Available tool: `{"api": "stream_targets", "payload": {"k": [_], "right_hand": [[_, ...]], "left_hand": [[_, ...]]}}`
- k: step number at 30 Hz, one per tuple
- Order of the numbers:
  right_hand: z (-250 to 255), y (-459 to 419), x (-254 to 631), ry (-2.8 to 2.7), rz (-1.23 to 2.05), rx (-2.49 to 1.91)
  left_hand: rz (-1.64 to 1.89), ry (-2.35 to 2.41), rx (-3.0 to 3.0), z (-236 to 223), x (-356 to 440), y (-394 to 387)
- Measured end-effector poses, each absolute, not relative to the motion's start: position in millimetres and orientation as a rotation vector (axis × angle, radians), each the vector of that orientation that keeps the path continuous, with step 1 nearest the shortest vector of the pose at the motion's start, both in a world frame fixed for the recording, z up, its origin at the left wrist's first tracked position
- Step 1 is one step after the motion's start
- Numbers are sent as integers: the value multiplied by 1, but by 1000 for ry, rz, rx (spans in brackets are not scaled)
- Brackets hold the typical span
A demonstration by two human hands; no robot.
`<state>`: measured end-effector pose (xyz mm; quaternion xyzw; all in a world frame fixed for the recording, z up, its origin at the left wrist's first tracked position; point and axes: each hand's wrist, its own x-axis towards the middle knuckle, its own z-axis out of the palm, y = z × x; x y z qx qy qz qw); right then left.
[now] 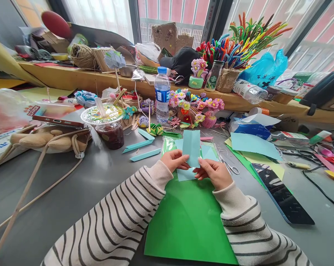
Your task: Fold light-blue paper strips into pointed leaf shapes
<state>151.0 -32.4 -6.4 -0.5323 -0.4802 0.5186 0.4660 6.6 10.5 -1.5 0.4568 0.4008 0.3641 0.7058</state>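
Note:
Both hands hold a light blue strip of paper [191, 144] upright by its lower part. My left hand [174, 160] pinches its left edge between thumb and fingers. On the right edge, my right hand [213, 173] grips it the same way. A long crease or overlap runs down the strip. Behind and below it lie more light blue paper pieces [186, 175], partly hidden by the hands. Under them is a green sheet [193, 221] on the grey table. Small scissors [231, 167] rest just right of my right hand.
Folded blue strips [145, 155] and a lidded drink cup [107, 129] stand left. A water bottle [162, 96] and paper flowers [197, 107] are behind. At right lie a phone [282, 195], blue paper [254, 146] and larger scissors [302, 155]. A corded bag [49, 140] sits far left.

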Motion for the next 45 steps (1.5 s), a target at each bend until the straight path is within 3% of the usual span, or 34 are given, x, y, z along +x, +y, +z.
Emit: {"api": "stream_targets", "payload": {"k": [10,19,45], "right_hand": [[-2,-38,151,-1479,670,-1265],[-4,-38,152,-1761,479,-1214],[-4,-34,150,-1409,978,-1249]], "left_hand": [[865,875,1007,-6,7,11],[854,913,988,-3,7,11],[825,859,1002,0,4,7]]}}
